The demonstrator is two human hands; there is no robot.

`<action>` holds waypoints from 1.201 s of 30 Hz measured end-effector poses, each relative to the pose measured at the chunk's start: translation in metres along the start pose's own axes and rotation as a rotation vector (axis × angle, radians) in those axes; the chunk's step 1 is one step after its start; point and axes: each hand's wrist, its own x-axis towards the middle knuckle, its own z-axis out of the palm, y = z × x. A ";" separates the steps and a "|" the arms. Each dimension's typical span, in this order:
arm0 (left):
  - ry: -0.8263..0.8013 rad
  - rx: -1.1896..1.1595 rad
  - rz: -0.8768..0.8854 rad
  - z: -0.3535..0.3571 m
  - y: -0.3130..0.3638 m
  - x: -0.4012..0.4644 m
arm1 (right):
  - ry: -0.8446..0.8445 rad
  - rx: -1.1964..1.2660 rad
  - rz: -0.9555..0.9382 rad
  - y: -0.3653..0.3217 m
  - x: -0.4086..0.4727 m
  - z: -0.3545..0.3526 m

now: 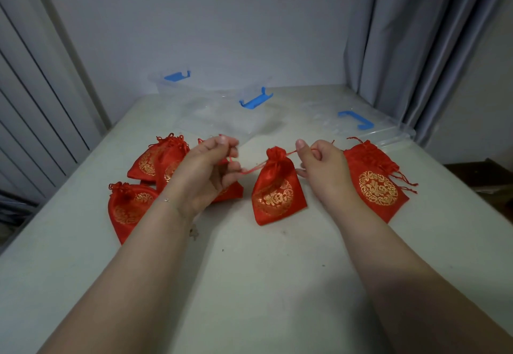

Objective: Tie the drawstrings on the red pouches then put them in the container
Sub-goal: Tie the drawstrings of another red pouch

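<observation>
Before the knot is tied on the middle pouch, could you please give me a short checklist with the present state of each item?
1. Left hand has a grip on its drawstring: ok.
2. Right hand pinches the other string: ok.
3. Middle pouch mouth gathered closed: ok.
4. Knot already formed: cannot tell.
5. Clear container open, lid off beside it: ok.
6. Other pouches, such as the right pouch, clear of the strings: ok.

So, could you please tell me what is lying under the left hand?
Under the left hand lies a red pouch; only its lower corner and a bit of its top show. The hand covers the rest, so its drawstring cannot be judged.
</observation>
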 end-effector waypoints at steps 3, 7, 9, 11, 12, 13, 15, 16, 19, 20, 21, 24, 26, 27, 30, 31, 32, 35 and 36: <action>-0.208 0.214 -0.175 -0.008 0.001 -0.004 | -0.115 0.159 0.224 0.007 0.003 0.003; -0.254 0.623 -0.039 -0.015 0.001 -0.004 | -0.196 -0.239 0.097 0.012 0.000 0.007; -0.313 0.755 0.024 -0.017 0.006 -0.006 | -0.232 -0.424 0.013 0.014 -0.001 0.007; -0.392 0.907 0.010 -0.021 0.012 -0.009 | -0.275 -0.542 -0.022 0.014 -0.002 0.006; -0.424 1.014 -0.014 -0.023 0.014 -0.009 | -0.292 -0.581 -0.032 0.014 -0.002 0.005; -0.449 1.113 -0.041 -0.026 0.016 -0.009 | -0.313 -0.613 -0.036 0.015 -0.002 0.004; -0.493 1.233 -0.082 -0.029 0.020 -0.010 | -0.350 -0.670 -0.050 0.013 -0.003 0.004; -0.512 1.272 -0.095 -0.030 0.021 -0.011 | -0.361 -0.699 -0.056 0.012 -0.004 0.004; -0.600 1.203 -0.072 -0.025 0.027 -0.017 | -0.375 -0.767 -0.061 0.011 -0.006 0.006; -0.618 1.097 -0.033 -0.022 0.028 -0.020 | -0.383 -0.785 -0.069 0.011 -0.007 0.007; -0.619 0.984 0.021 -0.018 0.027 -0.021 | -0.393 -0.802 -0.081 0.010 -0.008 0.008; -0.552 0.665 0.162 -0.007 0.009 -0.016 | -0.432 -0.822 -0.107 0.007 -0.011 0.010; -0.505 0.508 0.173 0.003 -0.008 -0.012 | -0.460 -0.821 -0.120 0.007 -0.012 0.011; -0.468 0.490 0.163 0.008 -0.015 -0.010 | -0.464 -0.812 -0.123 0.008 -0.012 0.011; -0.299 0.618 0.130 0.016 -0.029 -0.006 | -0.449 -0.664 -0.074 0.010 -0.010 0.009; -0.251 0.653 0.135 0.017 -0.032 -0.004 | -0.441 -0.592 -0.060 0.010 -0.010 0.008; -0.218 0.667 0.144 0.017 -0.034 -0.002 | -0.437 -0.540 -0.057 0.009 -0.009 0.007; -0.133 0.680 0.162 0.014 -0.032 0.000 | -0.450 -0.459 -0.082 0.001 -0.007 0.002; -0.108 0.692 0.154 0.014 -0.031 0.000 | -0.464 -0.420 -0.078 -0.002 -0.007 0.001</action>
